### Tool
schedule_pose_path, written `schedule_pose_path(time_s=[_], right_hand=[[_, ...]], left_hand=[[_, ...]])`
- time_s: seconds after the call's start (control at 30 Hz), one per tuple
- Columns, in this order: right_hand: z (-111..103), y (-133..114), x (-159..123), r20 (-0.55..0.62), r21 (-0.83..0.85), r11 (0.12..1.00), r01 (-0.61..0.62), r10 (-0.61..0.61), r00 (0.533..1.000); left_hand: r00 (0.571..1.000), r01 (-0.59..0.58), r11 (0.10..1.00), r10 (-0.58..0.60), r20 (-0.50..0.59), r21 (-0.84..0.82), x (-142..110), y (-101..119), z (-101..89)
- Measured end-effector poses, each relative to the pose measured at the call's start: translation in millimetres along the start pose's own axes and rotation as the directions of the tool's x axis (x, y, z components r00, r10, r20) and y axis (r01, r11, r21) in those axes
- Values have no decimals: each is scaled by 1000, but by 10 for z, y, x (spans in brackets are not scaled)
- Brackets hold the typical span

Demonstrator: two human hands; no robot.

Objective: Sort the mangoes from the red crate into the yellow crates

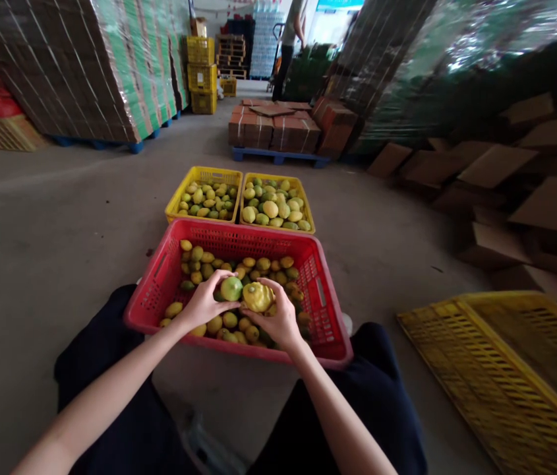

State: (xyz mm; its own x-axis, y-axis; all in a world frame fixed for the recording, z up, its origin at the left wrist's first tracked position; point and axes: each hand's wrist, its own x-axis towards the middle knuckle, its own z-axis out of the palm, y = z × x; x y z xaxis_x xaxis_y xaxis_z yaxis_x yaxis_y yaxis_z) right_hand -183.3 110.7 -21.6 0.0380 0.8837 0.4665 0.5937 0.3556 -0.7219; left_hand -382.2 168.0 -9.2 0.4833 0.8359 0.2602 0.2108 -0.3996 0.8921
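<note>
Over a red plastic crate [330, 323] of lemons, my left hand [205, 303] is closed round a greenish lemon [231, 288]. Close beside it, my right hand [281, 320] grips a yellow, bumpy-skinned lemon [257, 297]. The two fruits are held side by side, nearly touching. Below them, many yellow and green lemons [229, 320] lie loose in the crate. Just past its far wall stand two yellow crates, the left one [172, 206] with smaller green-yellow lemons and the right one [312, 221] with larger-looking ones.
A yellow crate [496, 356] lies at my right. Loose cardboard boxes [496, 165] are heaped beyond it. Ahead, bundled cardboard [273, 128] sits on a blue pallet [278, 157]. A person [291, 39] stands behind it. Wrapped stacks [124, 59] flank the floor, near stacked yellow crates [202, 76].
</note>
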Motion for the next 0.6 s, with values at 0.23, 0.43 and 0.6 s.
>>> schedule_pose_path(time_s=[0.23,0.43,0.6], right_hand=[[4,-17,-12,0,33,997,68,-68,998],[-48,-50,22,-59,90,996,-9,14,998],[-17,-86,49,133,630,665,-400,415,900]], left_hand=[[997,-68,998,68,-24,-6,20,-20,-8],[996,49,988,-60,-72,-149,47,-26,-11],[953,259,712,-298,53,-652,62,-72,19]])
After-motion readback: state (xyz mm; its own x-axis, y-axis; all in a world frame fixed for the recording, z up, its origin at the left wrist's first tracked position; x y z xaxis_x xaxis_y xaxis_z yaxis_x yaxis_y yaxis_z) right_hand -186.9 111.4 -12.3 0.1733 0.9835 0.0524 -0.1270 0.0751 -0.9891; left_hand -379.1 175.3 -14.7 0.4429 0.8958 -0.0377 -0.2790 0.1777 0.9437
